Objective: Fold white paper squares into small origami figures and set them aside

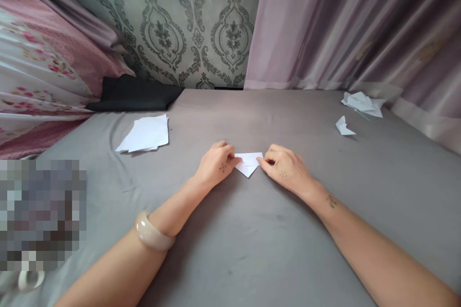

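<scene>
A small folded sheet of white paper [248, 162] lies between my two hands on the grey cloth [252, 240], its straight edge away from me and its point towards me. My left hand [218, 163] pinches the left corner between thumb and curled fingers. At the right corner, my right hand [284, 165] does the same, its thumb on the paper. The fingers hide both side corners. A crease runs across the middle of the paper.
A stack of white sheets [147, 133] lies to the left. On the right are a small folded paper piece [345, 126] and a pile of folded papers [362, 103]. A black cloth [137, 92] lies at the back left, below a patterned wall. Curtains [306, 24] hang behind.
</scene>
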Action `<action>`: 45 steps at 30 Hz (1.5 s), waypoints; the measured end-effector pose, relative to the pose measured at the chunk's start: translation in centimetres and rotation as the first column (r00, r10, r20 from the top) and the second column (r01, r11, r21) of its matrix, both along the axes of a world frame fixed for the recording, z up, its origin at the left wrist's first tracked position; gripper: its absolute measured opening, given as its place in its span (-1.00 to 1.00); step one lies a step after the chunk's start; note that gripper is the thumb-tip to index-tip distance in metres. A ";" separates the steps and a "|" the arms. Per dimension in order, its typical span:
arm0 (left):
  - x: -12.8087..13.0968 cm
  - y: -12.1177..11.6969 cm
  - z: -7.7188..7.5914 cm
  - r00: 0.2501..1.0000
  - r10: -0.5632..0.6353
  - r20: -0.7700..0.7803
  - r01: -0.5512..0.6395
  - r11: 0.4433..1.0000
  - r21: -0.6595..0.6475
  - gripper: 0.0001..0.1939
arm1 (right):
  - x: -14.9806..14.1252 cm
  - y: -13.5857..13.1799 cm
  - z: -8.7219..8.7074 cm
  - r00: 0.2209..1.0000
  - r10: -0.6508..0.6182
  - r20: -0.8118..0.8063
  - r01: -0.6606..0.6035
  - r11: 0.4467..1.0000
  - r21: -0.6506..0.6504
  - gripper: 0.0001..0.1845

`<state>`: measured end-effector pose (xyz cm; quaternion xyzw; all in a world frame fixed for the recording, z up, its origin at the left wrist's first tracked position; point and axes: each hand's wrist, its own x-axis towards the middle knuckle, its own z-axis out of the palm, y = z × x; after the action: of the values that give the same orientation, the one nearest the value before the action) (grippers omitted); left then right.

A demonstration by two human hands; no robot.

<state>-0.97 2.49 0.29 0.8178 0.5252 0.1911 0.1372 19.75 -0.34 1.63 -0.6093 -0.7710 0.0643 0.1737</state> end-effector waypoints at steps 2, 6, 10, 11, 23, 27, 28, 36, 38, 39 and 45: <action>-0.1 0.4 -0.4 0.997 0.027 0.070 -0.027 1.000 -0.001 -0.82 | 0.2 0.6 -0.6 0.995 -0.034 -0.090 0.031 0.999 -0.027 -0.70; 0.1 0.6 0.0 0.993 0.066 0.096 -0.055 0.992 -0.117 -0.79 | 0.3 1.1 -1.5 0.989 0.039 -0.144 -0.037 0.999 0.022 -0.78; 0.2 0.6 0.9 0.990 0.059 0.126 -0.033 0.979 -0.201 -0.89 | 0.5 1.2 -1.9 0.981 0.163 -0.104 -0.162 0.987 0.018 -0.59; 0.2 0.6 1.0 0.987 0.038 0.157 -0.003 0.976 -0.216 -0.89 | 0.6 1.2 -1.8 0.978 0.175 -0.110 -0.176 0.984 0.001 -0.60; -0.4 0.0 1.0 0.715 -0.029 0.699 0.350 0.880 -0.322 -0.74 | 1.9 0.6 0.9 0.736 0.036 -0.676 -0.406 0.822 -0.398 -0.70; -1.0 -0.8 1.4 0.735 0.016 0.678 0.425 0.768 -0.479 -0.60 | 1.9 -0.6 2.1 0.725 0.036 -0.688 -0.424 0.811 -0.404 -0.71; -1.2 -1.0 1.5 0.753 -0.006 0.658 0.434 0.755 -0.491 -0.60 | 1.9 -0.9 2.3 0.732 0.039 -0.680 -0.414 0.818 -0.399 -0.71; -1.2 -2.3 3.0 0.853 -0.298 0.429 0.402 0.899 -0.175 -0.73 | 2.8 -3.1 4.2 0.852 0.163 -0.498 -0.362 0.871 -0.333 -0.77; -0.9 -2.9 3.4 0.862 -0.389 0.325 0.385 0.920 0.080 -0.78 | 2.7 -3.8 4.6 0.905 0.261 -0.336 -0.326 0.933 -0.154 -0.79; -0.8 -3.1 3.6 0.868 -0.428 0.253 0.383 0.900 0.208 -0.79 | 2.7 -4.1 4.7 0.927 0.301 -0.225 -0.316 0.948 -0.031 -0.77; -0.8 -3.0 2.4 0.868 -0.398 -0.297 0.496 0.678 0.542 -0.69 | 2.4 -5.1 2.2 0.909 0.208 0.360 -0.356 0.839 0.413 -0.65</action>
<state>-1.74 -0.51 2.69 0.9335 0.2291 0.2442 -0.1285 22.17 -5.49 3.84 -0.4297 -0.8626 -0.1927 0.1849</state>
